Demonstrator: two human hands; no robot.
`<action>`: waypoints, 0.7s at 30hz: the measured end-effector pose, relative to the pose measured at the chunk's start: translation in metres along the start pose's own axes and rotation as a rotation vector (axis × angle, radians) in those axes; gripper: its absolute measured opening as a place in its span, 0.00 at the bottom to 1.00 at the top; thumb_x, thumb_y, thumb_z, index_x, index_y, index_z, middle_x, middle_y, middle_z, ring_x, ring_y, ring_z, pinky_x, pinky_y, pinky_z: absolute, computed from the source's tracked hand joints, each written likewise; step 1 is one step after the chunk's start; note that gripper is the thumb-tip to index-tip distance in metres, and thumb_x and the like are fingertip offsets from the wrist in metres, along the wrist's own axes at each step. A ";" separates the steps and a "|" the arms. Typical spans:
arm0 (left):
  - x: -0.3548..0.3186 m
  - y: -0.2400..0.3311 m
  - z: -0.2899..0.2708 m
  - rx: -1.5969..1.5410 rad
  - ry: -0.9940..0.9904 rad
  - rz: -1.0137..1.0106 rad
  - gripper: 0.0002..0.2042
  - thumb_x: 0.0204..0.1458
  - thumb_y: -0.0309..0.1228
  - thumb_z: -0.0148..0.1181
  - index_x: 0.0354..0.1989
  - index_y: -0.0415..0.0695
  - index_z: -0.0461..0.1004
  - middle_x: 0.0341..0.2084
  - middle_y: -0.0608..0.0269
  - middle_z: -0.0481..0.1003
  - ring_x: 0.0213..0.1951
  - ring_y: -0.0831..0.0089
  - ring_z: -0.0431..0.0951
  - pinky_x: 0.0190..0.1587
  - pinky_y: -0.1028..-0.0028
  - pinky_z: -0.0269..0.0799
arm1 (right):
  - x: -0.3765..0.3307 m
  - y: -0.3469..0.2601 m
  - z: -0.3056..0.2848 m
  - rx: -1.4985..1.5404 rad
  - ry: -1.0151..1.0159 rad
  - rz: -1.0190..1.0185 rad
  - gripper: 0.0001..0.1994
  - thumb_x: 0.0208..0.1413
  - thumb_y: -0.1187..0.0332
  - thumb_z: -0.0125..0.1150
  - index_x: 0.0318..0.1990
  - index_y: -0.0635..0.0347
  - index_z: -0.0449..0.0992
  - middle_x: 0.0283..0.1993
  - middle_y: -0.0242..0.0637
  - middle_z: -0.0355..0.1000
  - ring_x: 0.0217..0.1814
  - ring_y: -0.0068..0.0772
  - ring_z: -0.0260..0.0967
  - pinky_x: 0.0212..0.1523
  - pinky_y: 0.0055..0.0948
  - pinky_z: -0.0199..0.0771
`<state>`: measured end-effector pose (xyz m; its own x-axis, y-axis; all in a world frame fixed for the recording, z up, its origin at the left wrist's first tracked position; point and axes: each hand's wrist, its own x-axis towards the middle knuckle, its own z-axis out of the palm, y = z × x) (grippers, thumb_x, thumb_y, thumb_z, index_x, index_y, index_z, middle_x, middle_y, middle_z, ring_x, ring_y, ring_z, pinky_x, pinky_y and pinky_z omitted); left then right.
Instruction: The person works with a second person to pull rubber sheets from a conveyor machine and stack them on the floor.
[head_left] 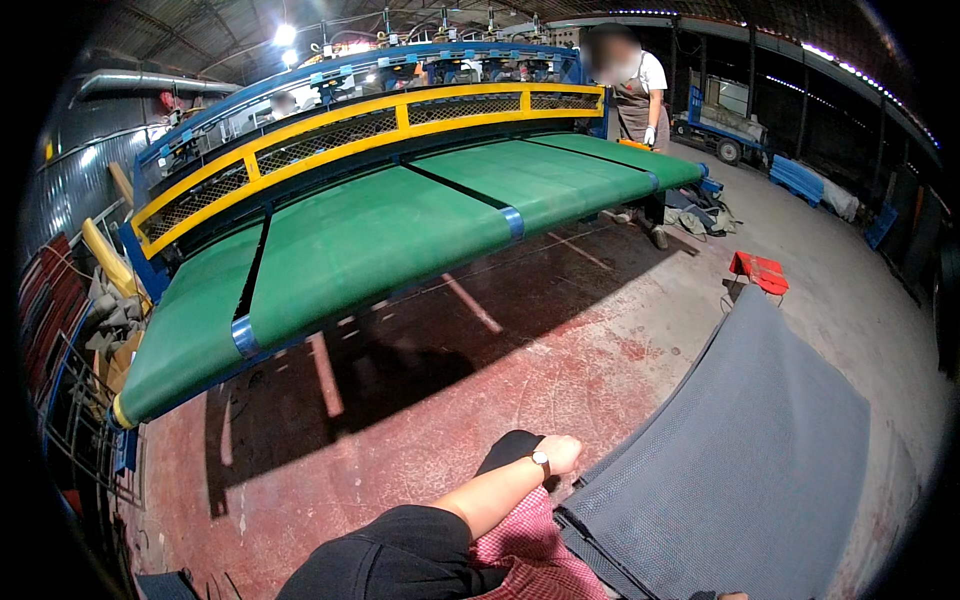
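Where the stack of grey mesh sheets (740,470) lies flat on the red floor (420,400), the left hand (558,453) rests closed at its near edge; whether it grips cannot be told. Right hand out of view.

My left forearm rises from the lower edge, bare, with a watch on the wrist. The left hand (560,452) is curled into a loose fist, fingers folded under. My right hand is barely visible at the bottom edge.
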<state>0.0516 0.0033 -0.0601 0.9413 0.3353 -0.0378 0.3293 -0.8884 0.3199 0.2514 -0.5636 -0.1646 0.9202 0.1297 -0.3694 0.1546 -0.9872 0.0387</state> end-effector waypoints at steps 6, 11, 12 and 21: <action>0.000 0.000 -0.001 0.007 -0.008 -0.002 0.08 0.37 0.31 0.51 0.23 0.42 0.73 0.25 0.50 0.73 0.31 0.56 0.74 0.32 0.62 0.69 | 0.004 0.004 0.005 0.010 -0.016 -0.024 0.18 0.47 0.57 0.42 0.39 0.57 0.71 0.42 0.45 0.67 0.48 0.44 0.62 0.45 0.37 0.65; -0.001 0.000 -0.001 0.004 -0.014 -0.008 0.07 0.38 0.31 0.51 0.23 0.42 0.73 0.25 0.50 0.73 0.31 0.56 0.74 0.32 0.62 0.69 | 0.003 0.002 0.002 0.018 -0.026 -0.056 0.18 0.46 0.58 0.43 0.39 0.57 0.71 0.44 0.44 0.67 0.49 0.44 0.62 0.46 0.37 0.65; -0.001 -0.003 0.002 0.014 -0.013 -0.007 0.07 0.38 0.30 0.51 0.23 0.41 0.73 0.25 0.50 0.73 0.31 0.56 0.74 0.32 0.63 0.69 | 0.001 -0.002 -0.001 0.018 -0.028 -0.059 0.18 0.46 0.58 0.43 0.39 0.57 0.71 0.44 0.44 0.67 0.49 0.44 0.62 0.46 0.37 0.65; -0.001 -0.002 -0.001 -0.017 -0.051 -0.019 0.09 0.39 0.30 0.50 0.28 0.43 0.73 0.27 0.49 0.73 0.33 0.56 0.73 0.33 0.62 0.69 | 0.006 0.001 0.008 0.193 0.010 0.118 0.09 0.37 0.69 0.49 0.25 0.67 0.68 0.26 0.46 0.65 0.30 0.42 0.65 0.29 0.36 0.65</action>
<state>0.0502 0.0055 -0.0595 0.9376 0.3351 -0.0924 0.3462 -0.8763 0.3351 0.2544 -0.5646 -0.1742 0.9316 0.0118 -0.3633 -0.0256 -0.9949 -0.0978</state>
